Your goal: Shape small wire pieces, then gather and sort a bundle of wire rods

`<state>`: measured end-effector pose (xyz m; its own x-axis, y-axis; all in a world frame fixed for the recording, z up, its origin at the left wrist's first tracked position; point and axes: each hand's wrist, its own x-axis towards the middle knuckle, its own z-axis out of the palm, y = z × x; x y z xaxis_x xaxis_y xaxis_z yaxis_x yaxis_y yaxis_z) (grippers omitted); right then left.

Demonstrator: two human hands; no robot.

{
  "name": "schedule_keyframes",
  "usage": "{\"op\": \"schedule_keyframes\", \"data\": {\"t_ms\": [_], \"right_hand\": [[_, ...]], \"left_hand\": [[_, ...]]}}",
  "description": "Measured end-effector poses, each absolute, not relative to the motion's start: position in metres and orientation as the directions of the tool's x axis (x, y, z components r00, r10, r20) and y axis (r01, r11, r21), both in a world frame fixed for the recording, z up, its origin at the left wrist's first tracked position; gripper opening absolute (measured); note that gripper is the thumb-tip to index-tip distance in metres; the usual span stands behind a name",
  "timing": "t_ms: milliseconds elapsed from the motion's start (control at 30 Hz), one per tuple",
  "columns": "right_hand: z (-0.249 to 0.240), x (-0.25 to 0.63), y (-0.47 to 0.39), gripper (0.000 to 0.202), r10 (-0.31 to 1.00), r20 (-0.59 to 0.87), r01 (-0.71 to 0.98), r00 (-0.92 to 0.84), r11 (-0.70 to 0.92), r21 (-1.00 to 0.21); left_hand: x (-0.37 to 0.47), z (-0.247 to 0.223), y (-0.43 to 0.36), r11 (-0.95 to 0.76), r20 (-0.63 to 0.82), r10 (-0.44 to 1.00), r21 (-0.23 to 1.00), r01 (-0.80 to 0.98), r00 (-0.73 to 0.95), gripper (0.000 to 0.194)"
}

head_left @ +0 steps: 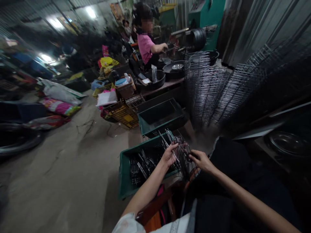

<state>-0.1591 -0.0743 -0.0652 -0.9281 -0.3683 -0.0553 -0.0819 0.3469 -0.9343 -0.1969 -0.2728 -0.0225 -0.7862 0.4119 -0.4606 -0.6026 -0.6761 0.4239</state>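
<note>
My left hand (pixel 169 155) is wrapped round a bundle of thin metal rods (pixel 180 150), which fan out above and below the fist. At the bundle's right side my right hand (pixel 201 160) is closed, its thumb and fingers pinching some of the wire-like pieces; their exact shape is too dark and blurred to tell. Both hands are over the right end of a green plastic crate (pixel 120 176). Inside that crate lie more loose metal rods (pixel 143 163) and dark perforated pieces.
Beyond stands a second green crate (pixel 161 114). Tall stacks of wire racks (pixel 206 84) rise at the right. A person in a pink shirt (pixel 145 47) works behind a bench with black basins (pixel 155 82). Sacks (pixel 60 92) lie on the floor at left.
</note>
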Motion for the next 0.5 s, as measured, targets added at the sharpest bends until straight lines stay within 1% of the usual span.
{"op": "schedule_keyframes", "data": {"t_ms": [67, 100, 167, 233, 300, 367, 433, 500], "right_hand": [[-0.063, -0.162, -0.074, 0.037, -0.373, -0.011, -0.163, -0.928, 0.433, -0.886], [-0.063, -0.164, -0.073, 0.037, -0.375, 0.010, -0.192, -0.927, 0.452, -0.871], [-0.063, -0.170, -0.069, 0.039, -0.363, 0.028, -0.195, -0.931, 0.432, -0.881], [-0.063, -0.181, -0.061, 0.039, -0.292, 0.026, -0.141, -0.956, 0.382, -0.913], [-0.060, -0.193, -0.051, 0.039, -0.190, 0.011, -0.074, -0.982, 0.329, -0.941], [-0.053, -0.203, -0.040, 0.033, -0.143, 0.045, -0.089, -0.989, 0.317, -0.944], [-0.041, -0.204, -0.034, 0.026, -0.193, 0.112, -0.174, -0.975, 0.346, -0.922], [-0.029, -0.196, -0.036, 0.028, -0.298, 0.121, -0.226, -0.947, 0.352, -0.908]], "left_hand": [[-0.195, -0.025, -0.274, -0.657, -0.449, 0.416, 0.453, -0.603, -0.791, 0.046], [-0.193, -0.027, -0.275, -0.651, -0.439, 0.417, 0.467, -0.598, -0.796, 0.050], [-0.189, -0.028, -0.277, -0.639, -0.429, 0.431, 0.476, -0.605, -0.794, 0.059], [-0.186, -0.026, -0.280, -0.623, -0.426, 0.444, 0.486, -0.613, -0.789, 0.067], [-0.184, -0.021, -0.282, -0.618, -0.422, 0.438, 0.499, -0.607, -0.793, 0.069], [-0.183, -0.016, -0.285, -0.627, -0.428, 0.408, 0.511, -0.589, -0.806, 0.068], [-0.185, -0.010, -0.287, -0.647, -0.420, 0.384, 0.513, -0.564, -0.822, 0.069], [-0.189, -0.005, -0.288, -0.669, -0.408, 0.356, 0.517, -0.534, -0.841, 0.072]]}}
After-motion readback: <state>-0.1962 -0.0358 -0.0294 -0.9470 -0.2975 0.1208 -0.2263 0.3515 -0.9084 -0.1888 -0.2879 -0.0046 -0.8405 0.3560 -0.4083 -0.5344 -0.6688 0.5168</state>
